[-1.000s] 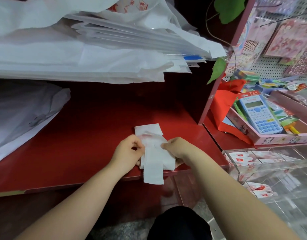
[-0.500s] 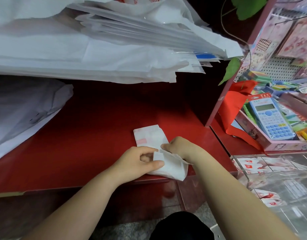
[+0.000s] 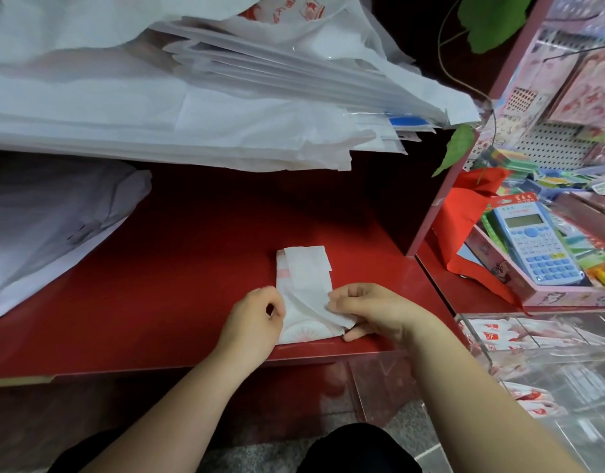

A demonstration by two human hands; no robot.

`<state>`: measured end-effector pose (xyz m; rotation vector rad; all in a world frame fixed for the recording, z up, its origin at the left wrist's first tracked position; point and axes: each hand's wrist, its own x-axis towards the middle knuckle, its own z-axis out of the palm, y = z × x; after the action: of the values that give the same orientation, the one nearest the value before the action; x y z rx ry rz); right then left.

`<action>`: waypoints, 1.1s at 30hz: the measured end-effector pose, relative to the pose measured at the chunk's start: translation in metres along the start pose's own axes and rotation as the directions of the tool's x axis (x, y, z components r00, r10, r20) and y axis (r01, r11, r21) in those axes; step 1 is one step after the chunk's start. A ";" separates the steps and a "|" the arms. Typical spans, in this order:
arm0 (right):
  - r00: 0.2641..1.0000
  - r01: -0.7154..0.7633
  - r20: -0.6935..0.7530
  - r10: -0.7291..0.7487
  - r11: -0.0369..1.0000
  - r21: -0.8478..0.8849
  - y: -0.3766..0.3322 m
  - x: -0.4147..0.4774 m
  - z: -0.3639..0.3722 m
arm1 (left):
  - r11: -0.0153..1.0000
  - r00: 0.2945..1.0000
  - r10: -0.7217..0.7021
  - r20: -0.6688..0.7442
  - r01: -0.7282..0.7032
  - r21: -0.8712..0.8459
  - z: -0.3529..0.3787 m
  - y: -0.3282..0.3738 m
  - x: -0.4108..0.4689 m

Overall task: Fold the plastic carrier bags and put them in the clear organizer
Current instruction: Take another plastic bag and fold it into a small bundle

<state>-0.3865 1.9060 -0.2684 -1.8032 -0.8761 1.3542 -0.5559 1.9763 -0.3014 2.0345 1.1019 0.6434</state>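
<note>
A white plastic carrier bag (image 3: 304,278) with faint red print lies folded into a narrow strip on the red shelf (image 3: 157,268), near its front edge. My left hand (image 3: 253,319) pinches the strip's left edge with curled fingers. My right hand (image 3: 372,312) pinches a folded flap at the strip's lower right corner. The clear organizer (image 3: 533,356) stands at the lower right, with several folded bags (image 3: 499,332) inside it.
A thick pile of flat white bags (image 3: 192,97) overhangs the shelf from an upper level. More white bags (image 3: 45,227) lie at the left. Right of a pink divider (image 3: 465,165), a pink tray (image 3: 550,295) holds a blue calculator (image 3: 533,247) and stationery beside red cloth (image 3: 465,216).
The end that hung over the shelf edge has been folded up onto the strip. Both hands have shifted slightly and now pinch the bag's lower part from either side.
</note>
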 end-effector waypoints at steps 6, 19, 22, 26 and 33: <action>0.998 0.041 -0.041 -0.041 0.999 0.003 0.000 -0.003 0.005 | 0.987 0.983 0.010 0.181 -0.039 0.155 -0.001 0.008 0.005; 0.978 0.072 -0.191 -0.085 0.995 -0.076 0.008 -0.001 0.008 | 0.898 0.961 -0.110 0.253 -0.013 0.440 0.002 0.029 0.018; 0.969 0.054 -0.230 -0.088 0.987 -0.151 0.007 0.000 0.009 | 0.863 0.972 0.232 0.036 -0.223 0.454 -0.003 0.020 0.004; 0.954 0.023 -0.284 -0.100 0.965 -0.263 0.004 0.005 0.013 | 0.593 0.796 0.571 0.201 -0.569 0.570 0.006 -0.009 -0.014; 0.826 0.122 -0.492 -0.273 0.941 -0.317 0.013 0.010 0.025 | 0.468 0.757 0.556 0.343 -0.627 0.623 0.011 -0.029 -0.019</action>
<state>-0.4073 1.9106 -0.2895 -2.0794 -0.9360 0.5593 -0.5725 1.9673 -0.3323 3.1798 0.5619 0.4526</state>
